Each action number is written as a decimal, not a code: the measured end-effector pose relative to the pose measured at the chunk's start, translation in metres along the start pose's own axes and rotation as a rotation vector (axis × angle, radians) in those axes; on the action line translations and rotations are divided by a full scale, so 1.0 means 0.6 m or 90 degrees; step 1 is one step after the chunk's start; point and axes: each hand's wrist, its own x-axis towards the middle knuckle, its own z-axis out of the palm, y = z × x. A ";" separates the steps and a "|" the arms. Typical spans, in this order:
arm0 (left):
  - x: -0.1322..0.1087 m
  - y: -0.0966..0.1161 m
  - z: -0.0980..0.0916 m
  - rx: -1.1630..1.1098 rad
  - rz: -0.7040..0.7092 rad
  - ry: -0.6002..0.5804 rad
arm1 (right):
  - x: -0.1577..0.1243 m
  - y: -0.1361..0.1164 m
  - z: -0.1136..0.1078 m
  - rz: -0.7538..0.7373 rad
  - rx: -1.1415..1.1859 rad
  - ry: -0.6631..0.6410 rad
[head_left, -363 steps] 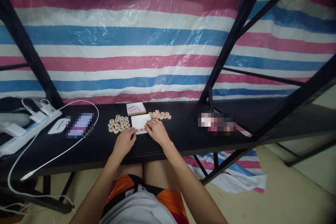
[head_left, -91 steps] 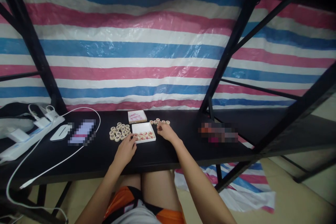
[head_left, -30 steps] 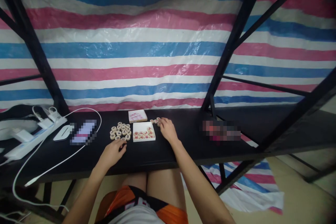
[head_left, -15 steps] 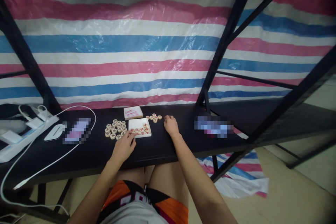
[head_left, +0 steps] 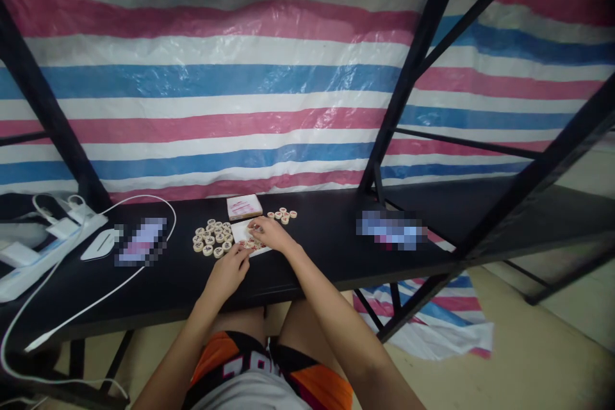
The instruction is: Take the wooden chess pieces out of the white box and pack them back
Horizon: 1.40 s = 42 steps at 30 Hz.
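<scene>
A shallow white box (head_left: 240, 232) holds several round Chinese chess pieces (head_left: 247, 244) with red characters. My left hand (head_left: 230, 269) is closed at the box's near left corner, fingertips on its edge. Over the box reaches my right hand (head_left: 270, 234), its fingertips pinched together above the pieces; what lies between them is mostly hidden. Left of the box is a group of dark-lettered Chinese chess pieces (head_left: 207, 248). A smaller group of red-lettered pieces (head_left: 285, 220) lies beyond my right hand. My right hand and wrist cover the box's right side.
Behind the box lies its lid (head_left: 244, 207). At left are a blurred phone-like object (head_left: 141, 241), a white device (head_left: 100, 243), a power strip (head_left: 43, 253) and a white cable (head_left: 86, 304). Another blurred object (head_left: 391, 230) lies right. Black frame posts (head_left: 396, 109) rise from the black tabletop (head_left: 312, 269).
My right hand has moved left, from beside the small group of red pieces to over the white box. My left hand stays at the box's corner. The box has shifted slightly.
</scene>
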 end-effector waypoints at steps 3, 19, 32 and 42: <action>-0.001 0.000 0.001 -0.005 -0.001 -0.002 | -0.005 0.021 0.011 0.044 0.018 0.015; -0.003 -0.001 0.002 -0.045 0.019 0.018 | -0.023 0.041 0.010 0.059 0.015 0.059; -0.003 -0.004 0.004 -0.043 0.024 0.015 | -0.031 0.014 -0.004 0.061 -0.110 0.050; -0.006 -0.002 0.007 -0.022 0.049 0.083 | -0.020 0.002 -0.002 0.040 -0.162 0.108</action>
